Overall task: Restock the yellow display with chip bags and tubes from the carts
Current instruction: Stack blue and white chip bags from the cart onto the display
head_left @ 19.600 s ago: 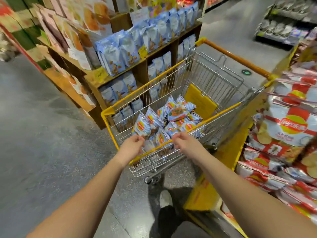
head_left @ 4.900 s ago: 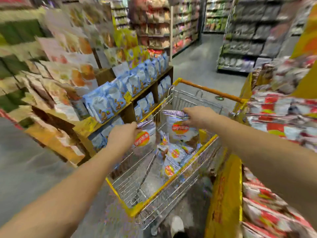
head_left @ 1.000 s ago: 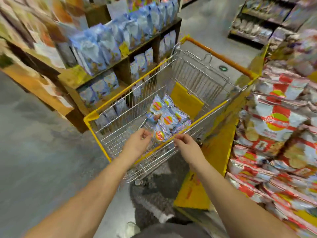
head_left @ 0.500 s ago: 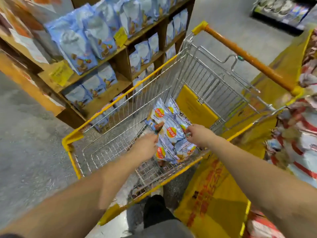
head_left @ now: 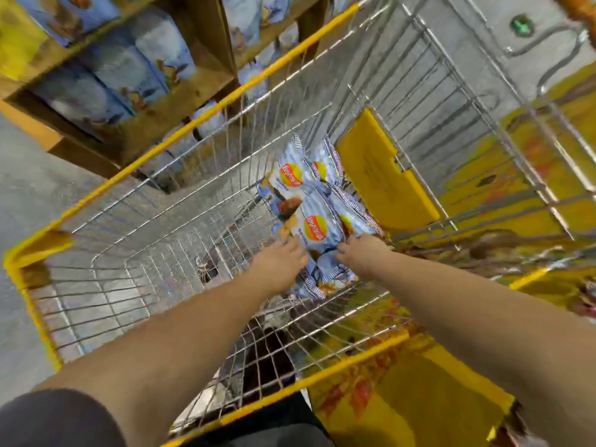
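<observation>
Cart: wire shopping cart (head_left: 135, 227) with yellow rim edging fills most of the view, seen from above; its yellow fold-down seat flap (head_left: 383, 175) lies at about 1 o'clock inside the basket.
Chip bags: small pile of blue-and-white striped chip bags (head_left: 314, 214) with red-and-yellow round logos, lying on the basket floor near the centre, just beside the flap and against the cart's right wall.
Left hand: left hand (head_left: 279, 262) reaches down into the basket and lies on the near left edge of the pile; its fingers are blurred, so I cannot tell whether they grip a bag or only touch it.
Right hand: right hand (head_left: 362, 256) is down on the near right edge of the pile, fingers bent over the bags; motion blur hides whether anything is pinched.
Yellow display: yellow display (head_left: 403, 411) stands close along the cart's right side, from 3 to 5 o'clock, with blurred red print on its panel.
Shelf: wooden shelf (head_left: 167, 101) at 11 o'clock, outside the cart's left wall, stocked with pale blue snack bags (head_left: 106, 79).
Floor: grey floor (head_left: 29, 188) at 9 o'clock.
</observation>
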Demonstrator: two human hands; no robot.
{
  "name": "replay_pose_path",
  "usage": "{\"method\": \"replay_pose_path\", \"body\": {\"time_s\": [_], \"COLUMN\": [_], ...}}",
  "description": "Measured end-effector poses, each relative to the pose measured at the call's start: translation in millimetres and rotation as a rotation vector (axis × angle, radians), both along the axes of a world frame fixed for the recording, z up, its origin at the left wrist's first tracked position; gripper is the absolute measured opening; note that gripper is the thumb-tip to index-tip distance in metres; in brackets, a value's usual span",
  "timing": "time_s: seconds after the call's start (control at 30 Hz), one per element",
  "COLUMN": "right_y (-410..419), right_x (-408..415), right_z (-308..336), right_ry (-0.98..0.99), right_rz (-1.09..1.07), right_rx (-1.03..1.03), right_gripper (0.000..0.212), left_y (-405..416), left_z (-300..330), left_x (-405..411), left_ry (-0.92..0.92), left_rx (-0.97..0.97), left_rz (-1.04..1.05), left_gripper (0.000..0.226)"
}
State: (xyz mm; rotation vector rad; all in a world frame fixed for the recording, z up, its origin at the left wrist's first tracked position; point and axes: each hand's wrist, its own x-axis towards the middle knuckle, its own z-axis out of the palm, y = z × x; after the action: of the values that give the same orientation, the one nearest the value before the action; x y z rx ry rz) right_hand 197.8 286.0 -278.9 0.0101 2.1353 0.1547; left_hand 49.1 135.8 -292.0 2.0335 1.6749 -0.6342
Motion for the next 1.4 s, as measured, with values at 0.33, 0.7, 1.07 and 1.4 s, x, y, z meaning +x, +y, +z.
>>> {"method": "replay_pose_path", "body": {"time_s": [0.33,0.7,1.07,1.4], "right_y": [-12,11,-69,-225], "right_x": [-16,-21,-29,32], "right_z": [-21,37,180,357], "right_ry": [-0.024,0.138,0.691,1.235], "right_rz": [-0.073,-0.660,-0.885,-0.961], "right_rx": [0.094,-0.171,-0.093,-0.059], "right_gripper": [0.026,0.030,0.036,0.023], "left_y": [-16,-42,-130,-277], "left_z": [-21,47,183,344], "left_x": [16,-24,-57,-19], "left_ry": [0.040,-0.037,-0.247,-0.241], "left_rx": [0.114,0.007,0.377,0.802], "left_rz": [0.086,0.591,1.172,1.046], "left_gripper": [0.042,0.035,0.029,0.034]}}
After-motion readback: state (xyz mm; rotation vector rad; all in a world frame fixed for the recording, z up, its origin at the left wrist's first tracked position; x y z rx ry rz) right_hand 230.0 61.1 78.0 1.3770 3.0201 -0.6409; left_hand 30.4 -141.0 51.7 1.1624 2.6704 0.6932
